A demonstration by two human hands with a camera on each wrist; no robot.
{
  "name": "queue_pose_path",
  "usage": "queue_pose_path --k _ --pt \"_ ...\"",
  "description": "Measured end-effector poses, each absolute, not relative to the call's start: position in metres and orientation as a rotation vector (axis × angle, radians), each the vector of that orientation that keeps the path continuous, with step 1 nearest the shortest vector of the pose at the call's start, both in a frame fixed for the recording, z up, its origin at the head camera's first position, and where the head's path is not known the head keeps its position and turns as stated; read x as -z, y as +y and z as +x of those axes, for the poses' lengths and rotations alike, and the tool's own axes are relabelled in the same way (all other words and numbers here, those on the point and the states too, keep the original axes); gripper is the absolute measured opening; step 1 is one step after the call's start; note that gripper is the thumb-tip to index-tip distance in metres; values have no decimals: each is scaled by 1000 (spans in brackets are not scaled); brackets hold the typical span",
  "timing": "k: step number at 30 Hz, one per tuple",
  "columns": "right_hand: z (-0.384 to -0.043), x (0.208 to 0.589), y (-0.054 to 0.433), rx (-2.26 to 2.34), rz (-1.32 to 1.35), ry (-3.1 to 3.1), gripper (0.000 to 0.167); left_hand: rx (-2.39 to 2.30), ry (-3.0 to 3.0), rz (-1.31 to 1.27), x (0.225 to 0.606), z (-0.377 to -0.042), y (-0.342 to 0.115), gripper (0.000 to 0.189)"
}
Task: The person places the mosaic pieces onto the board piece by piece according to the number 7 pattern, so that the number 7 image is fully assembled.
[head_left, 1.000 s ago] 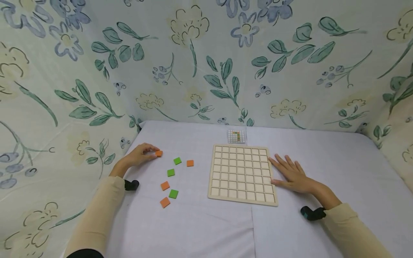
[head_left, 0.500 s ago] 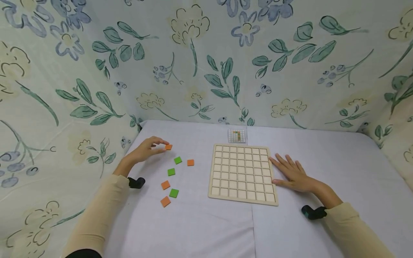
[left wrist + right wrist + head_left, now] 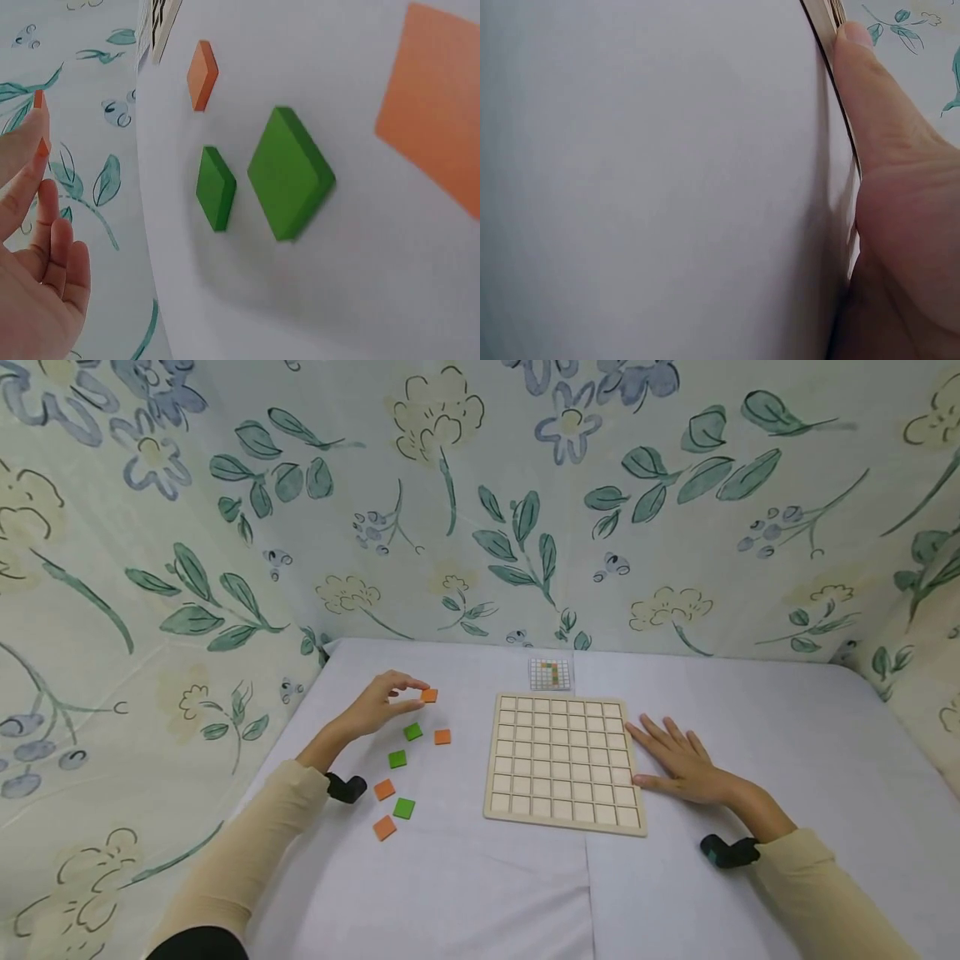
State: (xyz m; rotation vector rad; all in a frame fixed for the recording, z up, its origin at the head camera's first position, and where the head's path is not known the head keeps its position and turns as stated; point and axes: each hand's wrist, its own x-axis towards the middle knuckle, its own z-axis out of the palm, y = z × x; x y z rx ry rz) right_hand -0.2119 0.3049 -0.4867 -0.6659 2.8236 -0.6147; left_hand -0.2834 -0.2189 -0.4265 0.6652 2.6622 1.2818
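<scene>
Between thumb and fingertips my left hand pinches a square orange tile, held above the cloth; the left wrist view shows the same tile edge-on. My right hand lies with fingers spread, its thumb and fingertips touching the right edge of a wooden grid board. In the right wrist view the thumb rests against the board's edge. Below my left hand lie loose tiles, among them a green tile and an orange tile.
Toward the front left lie another green tile, an orange tile, a green tile and an orange tile. A small card with a coloured grid pattern lies behind the board. Floral cloth hangs at the back.
My left hand has moved right and away from me, carrying the pinched orange tile off from the left side toward the board. The right hand and the board have stayed put.
</scene>
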Motion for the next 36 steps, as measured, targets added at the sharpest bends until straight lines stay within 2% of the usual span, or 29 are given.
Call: queue_pose_path --k 18,36 --pt "-212 485 304 618 -659 2820 86 -1230 2688 593 429 -293 -133 34" --pt "-210 488 306 632 -660 2835 85 -1138 2658 725 453 -309 -59 31"
